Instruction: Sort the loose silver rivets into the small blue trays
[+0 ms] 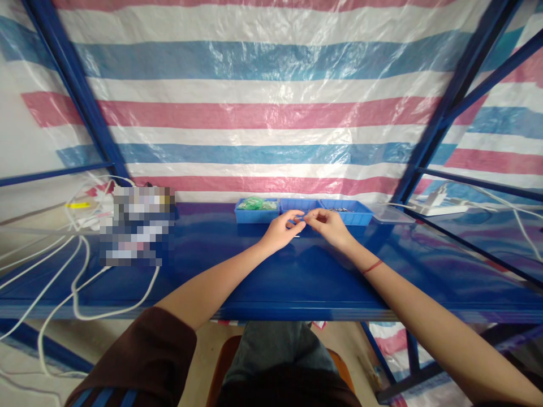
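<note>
In the middle of the blue table my left hand (280, 230) and my right hand (330, 227) meet almost fingertip to fingertip, just in front of a row of blue bins. The right thumb and fingers are pinched together. The left fingers curl toward the thumb. Whatever lies between the fingertips is too small to make out. Behind my left hand, the left blue bin (257, 217) holds green and clear plastic pieces. The middle blue bin (299, 204) is partly covered by my hands. Small metal parts (340, 210) lie in the right blue bin (360, 217).
A clear plastic lid (392, 213) lies right of the bins. White cables (80, 265) trail over the blue table (271, 288) at left, beside a blurred-out patch. A white power strip (441, 203) sits at the far right. Blue metal posts (78, 90) frame the striped sheet (263, 113) behind.
</note>
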`<state>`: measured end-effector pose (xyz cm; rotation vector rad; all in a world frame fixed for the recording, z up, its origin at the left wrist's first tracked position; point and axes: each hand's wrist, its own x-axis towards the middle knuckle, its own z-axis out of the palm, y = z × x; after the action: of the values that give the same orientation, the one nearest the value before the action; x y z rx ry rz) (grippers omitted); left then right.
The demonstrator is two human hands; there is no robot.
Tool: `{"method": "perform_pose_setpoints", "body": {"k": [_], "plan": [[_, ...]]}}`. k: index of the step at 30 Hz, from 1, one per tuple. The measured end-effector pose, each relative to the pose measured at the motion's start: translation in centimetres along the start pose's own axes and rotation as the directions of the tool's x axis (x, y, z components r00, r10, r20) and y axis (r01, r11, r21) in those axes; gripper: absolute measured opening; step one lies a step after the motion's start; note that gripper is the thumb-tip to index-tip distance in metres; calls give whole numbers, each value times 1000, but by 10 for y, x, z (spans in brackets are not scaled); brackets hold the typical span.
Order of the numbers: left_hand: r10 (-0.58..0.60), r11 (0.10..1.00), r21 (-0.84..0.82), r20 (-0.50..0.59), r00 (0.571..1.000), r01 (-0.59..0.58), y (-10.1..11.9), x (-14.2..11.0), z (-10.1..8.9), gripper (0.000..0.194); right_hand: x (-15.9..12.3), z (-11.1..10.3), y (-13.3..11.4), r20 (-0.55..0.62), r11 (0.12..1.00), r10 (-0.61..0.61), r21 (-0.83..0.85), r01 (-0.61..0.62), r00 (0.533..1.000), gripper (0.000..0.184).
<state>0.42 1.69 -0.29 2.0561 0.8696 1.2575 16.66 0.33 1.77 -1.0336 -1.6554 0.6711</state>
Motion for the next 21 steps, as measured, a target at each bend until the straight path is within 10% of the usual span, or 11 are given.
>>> {"method": "perform_pose_setpoints", "body": {"k": [13,21], "plan": [[-62,994,-80,105,993,71,-6,1,3,17,-4,3,-3,69,992,-117,-41,120,991,30],[-4,997,74,-114,993,13,0,2,-3,16,-6,2,-6,13,910,-251,-337,241,968,23]]}}
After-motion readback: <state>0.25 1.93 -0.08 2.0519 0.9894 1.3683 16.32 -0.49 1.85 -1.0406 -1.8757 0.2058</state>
